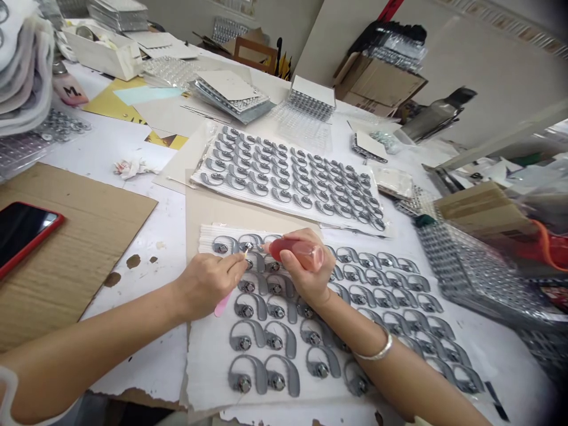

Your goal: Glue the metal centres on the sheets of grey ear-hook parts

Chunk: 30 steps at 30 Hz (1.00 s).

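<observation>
A person's left hand (208, 285), fingers pinched narrowly on a pink-handled stick (222, 305), brings its thin tip to the metal ring of a grey ear-hook part (247, 245) in the top row of a white sheet (208, 378). The right hand (308, 266), forearm angled in from the lower right with a silver bangle (373, 352) at the wrist, wraps its fingers around a red translucent squeeze bottle (295, 251), nozzle tilted toward the same part. Beyond the white sheet lies a second sheet of grey hooks (288, 177); to its left, a red-edged phone (22, 236) rests on cardboard (75, 254).
</observation>
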{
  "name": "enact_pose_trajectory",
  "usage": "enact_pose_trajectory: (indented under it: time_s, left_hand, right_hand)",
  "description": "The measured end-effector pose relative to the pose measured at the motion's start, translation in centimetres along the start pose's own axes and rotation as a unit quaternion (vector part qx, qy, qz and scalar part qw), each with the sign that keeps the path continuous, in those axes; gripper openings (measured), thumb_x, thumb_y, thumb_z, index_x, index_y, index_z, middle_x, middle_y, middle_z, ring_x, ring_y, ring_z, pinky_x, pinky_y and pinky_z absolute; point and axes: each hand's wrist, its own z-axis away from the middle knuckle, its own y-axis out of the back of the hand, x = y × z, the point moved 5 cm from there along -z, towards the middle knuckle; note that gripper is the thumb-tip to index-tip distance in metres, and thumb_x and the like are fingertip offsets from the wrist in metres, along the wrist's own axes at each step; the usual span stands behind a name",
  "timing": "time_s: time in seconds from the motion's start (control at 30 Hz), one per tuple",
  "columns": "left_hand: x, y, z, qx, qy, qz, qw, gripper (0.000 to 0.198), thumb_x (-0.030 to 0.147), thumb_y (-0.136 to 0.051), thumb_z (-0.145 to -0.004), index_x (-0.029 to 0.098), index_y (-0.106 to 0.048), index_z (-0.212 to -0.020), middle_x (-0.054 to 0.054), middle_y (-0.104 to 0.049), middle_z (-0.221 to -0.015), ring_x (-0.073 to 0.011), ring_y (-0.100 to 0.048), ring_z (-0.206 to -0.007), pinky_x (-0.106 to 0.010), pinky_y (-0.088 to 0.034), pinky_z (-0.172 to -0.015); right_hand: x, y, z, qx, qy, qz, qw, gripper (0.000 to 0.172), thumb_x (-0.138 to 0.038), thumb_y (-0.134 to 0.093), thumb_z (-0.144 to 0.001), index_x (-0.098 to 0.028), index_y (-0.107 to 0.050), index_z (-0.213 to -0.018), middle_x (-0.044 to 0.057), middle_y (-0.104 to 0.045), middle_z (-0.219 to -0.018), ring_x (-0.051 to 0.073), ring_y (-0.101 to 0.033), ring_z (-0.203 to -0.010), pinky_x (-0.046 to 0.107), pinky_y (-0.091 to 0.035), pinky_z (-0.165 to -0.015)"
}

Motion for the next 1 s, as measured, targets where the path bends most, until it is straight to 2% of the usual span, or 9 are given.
enact_pose_trajectory:
  time_s: [0.27, 0.5, 0.8, 1.0]
  left_hand:
    - [0.0, 0.0, 0.0, 0.000, 0.005, -0.002, 1.000, 0.021, 0.003, -0.039, -0.087, 0.007, -0.060, -0.090, -0.012, -0.071, -0.094, -0.0131, -0.067, -0.060, -0.024, -0.055, -0.050]
    - [0.1, 0.0, -0.1, 0.010, 0.008, 0.005, 1.000, 0.021, 0.003, -0.040, -0.086, 0.006, -0.061, -0.090, -0.012, -0.072, -0.092, -0.0161, -0.069, -0.062, -0.026, -0.056, -0.048]
    - [0.1, -0.2, 0.1, -0.001, 0.010, -0.004, 1.000, 0.019, 0.005, -0.043, -0.087, 0.008, -0.061, -0.090, -0.012, -0.071, -0.093, -0.0154, -0.069, -0.068, -0.023, -0.056, -0.053]
    - [0.1, -0.5, 0.2, -0.001, 0.020, -0.010, 1.000, 0.021, 0.004, -0.041, -0.088, 0.007, -0.061, -0.091, -0.012, -0.071, -0.093, -0.0152, -0.069, -0.067, -0.023, -0.056, -0.052]
  right_hand:
    - [0.3, -0.1, 0.1, -0.015, -0.010, -0.009, 1.000, 0.018, -0.030, -0.068, -0.075, -0.020, -0.063, -0.089, 0.002, -0.063, -0.077, 0.015, -0.059, -0.067, 0.031, -0.048, -0.062]
    - [0.4, -0.2, 0.2, -0.021, -0.002, 0.000, 1.000, 0.019, -0.030, -0.068, -0.075, -0.019, -0.062, -0.090, 0.003, -0.063, -0.078, 0.016, -0.059, -0.069, 0.033, -0.049, -0.063]
    - [-0.4, -0.3, 0.2, -0.033, 0.058, 0.010, 0.998, 0.019, -0.026, -0.069, -0.076, -0.019, -0.062, -0.092, 0.003, -0.062, -0.078, 0.015, -0.058, -0.069, 0.031, -0.049, -0.063]
    - [-0.7, -0.3, 0.2, -0.043, 0.070, 0.023, 0.996, 0.019, -0.025, -0.069, -0.075, -0.019, -0.062, -0.092, 0.003, -0.062, -0.077, 0.016, -0.058, -0.067, 0.032, -0.050, -0.060]
